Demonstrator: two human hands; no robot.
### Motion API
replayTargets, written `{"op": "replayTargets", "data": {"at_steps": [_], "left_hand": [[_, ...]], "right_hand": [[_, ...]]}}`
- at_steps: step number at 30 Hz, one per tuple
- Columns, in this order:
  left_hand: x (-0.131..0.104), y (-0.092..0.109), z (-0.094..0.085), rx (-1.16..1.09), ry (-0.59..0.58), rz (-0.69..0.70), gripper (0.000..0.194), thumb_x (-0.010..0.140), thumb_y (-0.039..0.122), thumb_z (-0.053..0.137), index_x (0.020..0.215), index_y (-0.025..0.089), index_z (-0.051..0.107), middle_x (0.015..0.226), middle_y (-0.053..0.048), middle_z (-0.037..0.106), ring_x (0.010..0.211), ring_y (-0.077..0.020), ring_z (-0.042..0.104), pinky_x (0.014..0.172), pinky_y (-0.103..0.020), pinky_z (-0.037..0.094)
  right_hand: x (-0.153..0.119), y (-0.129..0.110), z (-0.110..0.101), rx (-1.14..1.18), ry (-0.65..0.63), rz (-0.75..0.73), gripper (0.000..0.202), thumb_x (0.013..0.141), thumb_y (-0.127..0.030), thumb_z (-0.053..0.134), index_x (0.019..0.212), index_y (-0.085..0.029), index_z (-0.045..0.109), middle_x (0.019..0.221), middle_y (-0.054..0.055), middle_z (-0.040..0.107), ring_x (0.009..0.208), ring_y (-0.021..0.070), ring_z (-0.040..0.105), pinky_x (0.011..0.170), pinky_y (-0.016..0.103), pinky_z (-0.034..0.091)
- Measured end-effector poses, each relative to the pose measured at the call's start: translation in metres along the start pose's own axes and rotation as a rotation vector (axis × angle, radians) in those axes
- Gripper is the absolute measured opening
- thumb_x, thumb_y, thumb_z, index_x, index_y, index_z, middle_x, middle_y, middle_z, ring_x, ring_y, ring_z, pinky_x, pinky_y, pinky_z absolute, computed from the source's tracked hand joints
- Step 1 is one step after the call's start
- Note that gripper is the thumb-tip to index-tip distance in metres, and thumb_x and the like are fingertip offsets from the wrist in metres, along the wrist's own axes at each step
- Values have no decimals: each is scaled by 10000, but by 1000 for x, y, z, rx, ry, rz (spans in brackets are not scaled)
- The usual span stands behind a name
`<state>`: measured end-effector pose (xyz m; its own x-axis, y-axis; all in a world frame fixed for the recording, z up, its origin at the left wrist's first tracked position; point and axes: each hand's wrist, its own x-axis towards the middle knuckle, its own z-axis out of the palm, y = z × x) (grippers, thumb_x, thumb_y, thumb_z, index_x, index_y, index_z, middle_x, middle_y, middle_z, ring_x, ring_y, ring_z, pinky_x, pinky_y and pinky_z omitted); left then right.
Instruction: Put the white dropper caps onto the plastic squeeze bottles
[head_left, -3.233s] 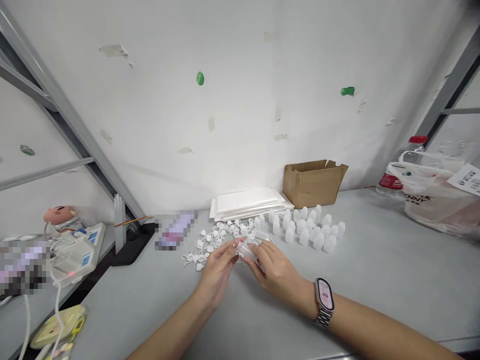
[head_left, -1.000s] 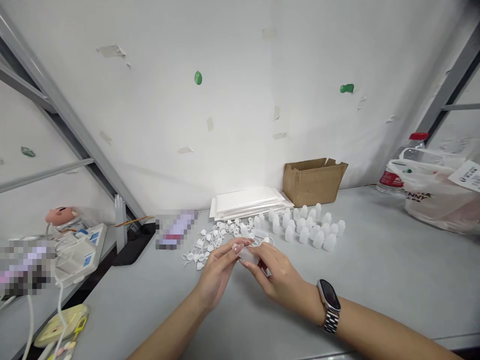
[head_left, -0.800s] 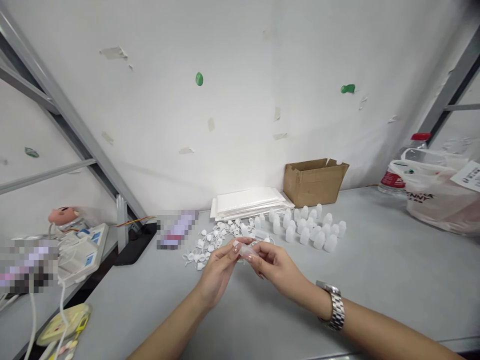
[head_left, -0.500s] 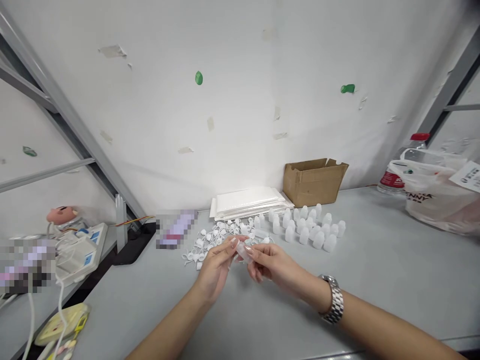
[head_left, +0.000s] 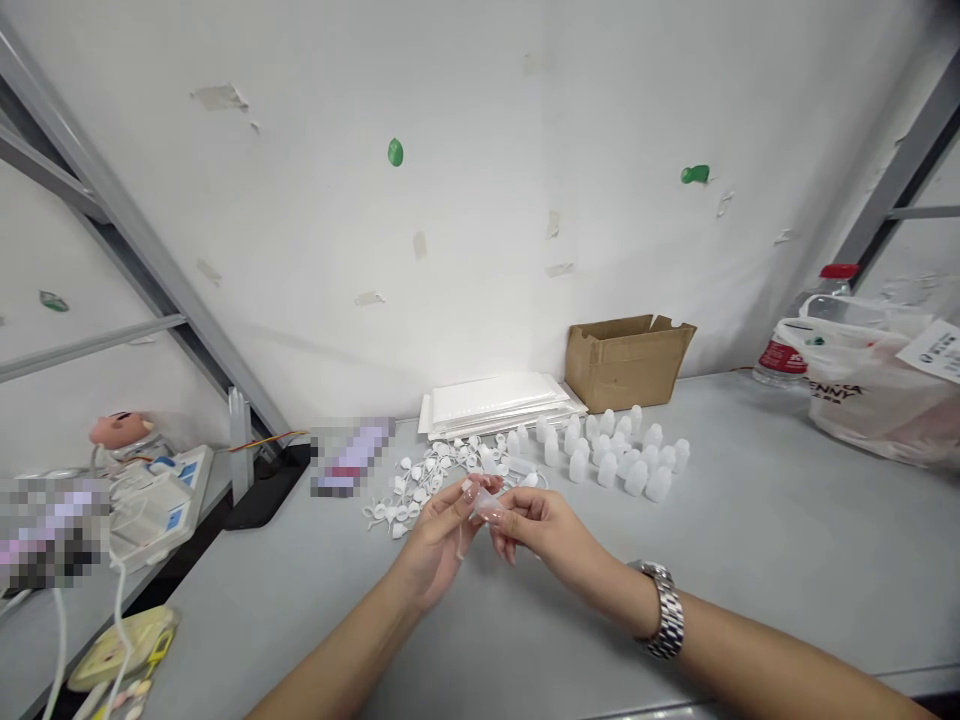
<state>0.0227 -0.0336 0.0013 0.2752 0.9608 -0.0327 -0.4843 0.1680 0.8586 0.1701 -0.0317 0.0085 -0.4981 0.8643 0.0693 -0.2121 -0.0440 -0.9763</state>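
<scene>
fingertips of left hand [head_left: 435, 535] and right hand [head_left: 536, 525] pinching small translucent bottle [head_left: 486, 503] above table [head_left: 750, 560]; likely to slip if squeezed unevenly.

I counted two hands, my left hand [head_left: 433, 540] and my right hand [head_left: 541, 528]. One brown cardboard box [head_left: 627, 360] sat right of centre, one red-capped clear plastic water bottle [head_left: 796, 341] and one white plastic carrier bag [head_left: 870, 394] at far right. The small white translucent plastic bottles [head_left: 611, 452] numbered roughly twenty; the loose white plastic caps [head_left: 427, 480] were too many and too small to count.

Bright even light, soft shadows, wide-angle edge distortion, blurred patches left.
</scene>
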Motion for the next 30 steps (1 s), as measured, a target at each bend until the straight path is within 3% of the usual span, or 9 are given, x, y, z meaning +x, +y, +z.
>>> {"op": "replayTargets", "data": {"at_steps": [4,8,14,20,26,30], "left_hand": [[-2,0,1,95,-58,-2,206,787,329,561,829,168,684,996,-71,612,755,-159,555,767,-312,395],[-4,4,2,186,-63,7,249,780,362,562,770,155,699,981,-89,625,930,-221,531,841,-324,361],[-4,8,7,157,-93,-25,400,809,482,467,935,170,684,758,-61,632,1052,-238,490,932,-352,316],[-2,10,2,133,25,43,278,742,382,614,925,185,687,1001,-67,640,1064,-223,487,937,-325,319],[-2,6,0,53,-71,24,187,778,305,586,847,165,689,977,-67,626,1003,-205,518,905,-328,349],[-5,4,2,53,-113,30,185,787,297,573,822,164,697,1030,-73,613,1016,-209,508,916,-335,347]], "right_hand": [[0,1,-3,202,-76,54,362,746,-407,612,523,-136,525,476,-29,488,451,66,399,487,226,296],[0,0,-8,393,-161,118,229,767,-310,599,659,-108,614,469,-36,475,442,58,367,480,219,277],[2,-3,-13,498,-275,139,246,817,-289,541,768,-70,642,454,-20,495,417,51,373,463,214,274],[3,4,-13,477,-252,174,314,843,-336,503,810,-58,644,490,11,556,448,65,454,492,215,324],[3,3,-8,450,-228,89,312,806,-319,561,588,-99,598,466,5,546,430,60,432,473,211,308],[1,0,-7,507,-216,122,243,768,-291,612,610,-106,605,437,-27,493,423,53,396,456,207,284]]}}
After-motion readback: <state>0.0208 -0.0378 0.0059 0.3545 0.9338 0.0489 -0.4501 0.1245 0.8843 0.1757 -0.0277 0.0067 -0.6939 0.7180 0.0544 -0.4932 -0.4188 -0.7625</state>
